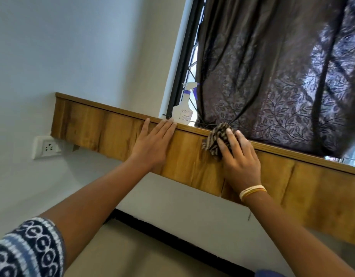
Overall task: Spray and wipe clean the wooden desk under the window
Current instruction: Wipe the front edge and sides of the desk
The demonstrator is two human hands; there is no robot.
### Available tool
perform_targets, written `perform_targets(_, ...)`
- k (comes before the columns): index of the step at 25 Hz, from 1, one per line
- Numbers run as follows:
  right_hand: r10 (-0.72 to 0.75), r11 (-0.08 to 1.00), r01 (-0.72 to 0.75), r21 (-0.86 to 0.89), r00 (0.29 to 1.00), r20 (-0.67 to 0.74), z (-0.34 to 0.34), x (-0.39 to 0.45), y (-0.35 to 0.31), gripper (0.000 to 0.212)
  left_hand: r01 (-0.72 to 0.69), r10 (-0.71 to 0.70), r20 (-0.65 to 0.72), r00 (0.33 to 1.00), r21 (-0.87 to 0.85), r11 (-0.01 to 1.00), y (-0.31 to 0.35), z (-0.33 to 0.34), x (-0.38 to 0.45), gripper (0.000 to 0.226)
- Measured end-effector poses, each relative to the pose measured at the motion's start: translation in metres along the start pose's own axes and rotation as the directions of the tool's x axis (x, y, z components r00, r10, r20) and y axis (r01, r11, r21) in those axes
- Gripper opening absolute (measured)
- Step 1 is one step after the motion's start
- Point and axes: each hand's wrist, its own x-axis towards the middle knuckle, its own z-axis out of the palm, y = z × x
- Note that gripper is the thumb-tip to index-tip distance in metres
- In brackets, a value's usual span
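Your left hand lies spread flat, bracing on the wooden surface; your right hand presses the striped bunched cloth, probably wiping.

Home room: curtained window, wall socket

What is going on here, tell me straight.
A person is wiping a wooden panel under the window. The right hand presses a bunched striped cloth against the wood near its top edge, while the left hand lies flat on the panel with fingers straight. A spray bottle stands on the ledge above, untouched, beside a dark curtain.
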Motion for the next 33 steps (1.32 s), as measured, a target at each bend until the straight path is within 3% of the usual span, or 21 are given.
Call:
perform_targets(4,0.157,0.987,-0.157,-0.032,0.988,-0.012,-0.019,-0.043,0.02,0.03,0.051,-0.048,0.056,0.997,-0.053,0.997,0.012,-0.007,-0.001,0.073)
perform_targets(5,0.141,0.99,-0.141,-0.017,0.99,0.004,-0.019,-0.054,0.016,0.031,0.056,-0.053,0.076,0.996,-0.046,0.997,0.012,-0.007,-0.002,0.075)
perform_targets(7,-0.092,0.993,0.085,0.077,0.991,0.095,-0.016,-0.073,0.007,0.035,0.076,-0.07,0.125,0.99,-0.037,0.996,0.013,-0.011,-0.003,0.081)
perform_targets(9,-0.42,0.902,0.388,0.188,0.89,0.178,-0.017,-0.08,0.011,0.038,0.102,-0.096,0.204,0.974,-0.019,0.995,0.018,-0.02,0.0,0.091)
perform_targets(11,-0.592,0.802,0.544,0.246,0.779,0.207,-0.021,-0.072,0.029,0.04,0.106,-0.116,0.289,0.95,0.049,0.993,0.029,-0.03,0.005,0.099)
perform_targets(12,-0.622,0.78,0.574,0.25,0.756,0.206,-0.022,-0.064,0.039,0.04,0.109,-0.131,0.312,0.941,0.087,0.99,0.035,-0.033,0.008,0.101)
perform_targets(18,-0.337,0.941,0.327,0.09,0.931,0.14,-0.033,-0.019,0.087,0.035,0.154,-0.208,0.347,0.915,0.178,0.972,0.046,-0.026,0.009,0.136)
perform_targets(21,0.018,1.0,-0.018,-0.017,0.999,0.039,-0.034,-0.045,0.066,0.034,0.159,-0.195,0.288,0.937,0.143,0.977,0.042,-0.028,0.006,0.134)
perform_targets(23,0.243,0.97,-0.243,0.005,0.97,0.0,-0.033,-0.063,0.039,0.038,0.188,-0.209,0.281,0.937,0.1,0.977,0.038,-0.029,0.005,0.131)
perform_targets(24,0.201,0.979,-0.201,0.022,0.979,0.027,-0.03,-0.069,0.025,0.041,0.201,-0.22,0.28,0.934,0.095,0.975,0.037,-0.026,0.004,0.132)
perform_targets(25,0.04,0.997,-0.046,0.062,0.995,0.093,-0.028,-0.071,0.014,0.043,0.207,-0.225,0.278,0.934,0.093,0.974,0.036,-0.023,0.004,0.133)
perform_targets(27,-0.366,0.928,0.343,0.144,0.909,0.197,-0.02,-0.058,0.008,0.044,0.208,-0.217,0.266,0.939,0.063,0.976,0.034,-0.015,0.002,0.133)
perform_targets(28,-0.448,0.893,0.427,0.145,0.873,0.192,-0.016,-0.041,0.013,0.043,0.203,-0.207,0.247,0.947,0.042,0.978,0.032,-0.011,0.0,0.133)
perform_targets(29,-0.425,0.904,0.409,0.126,0.889,0.168,-0.014,-0.023,0.019,0.042,0.187,-0.189,0.219,0.957,0.032,0.982,0.029,-0.007,-0.001,0.132)
perform_targets(31,-0.198,0.98,0.193,0.053,0.975,0.103,-0.011,0.009,0.028,0.044,0.147,-0.149,0.138,0.979,0.028,0.989,0.016,-0.001,-0.003,0.128)
perform_targets(33,-0.01,1.0,0.009,0.03,0.999,0.047,-0.01,0.015,0.022,0.043,0.215,-0.211,0.054,0.976,-0.078,0.974,0.0,0.006,-0.011,0.127)
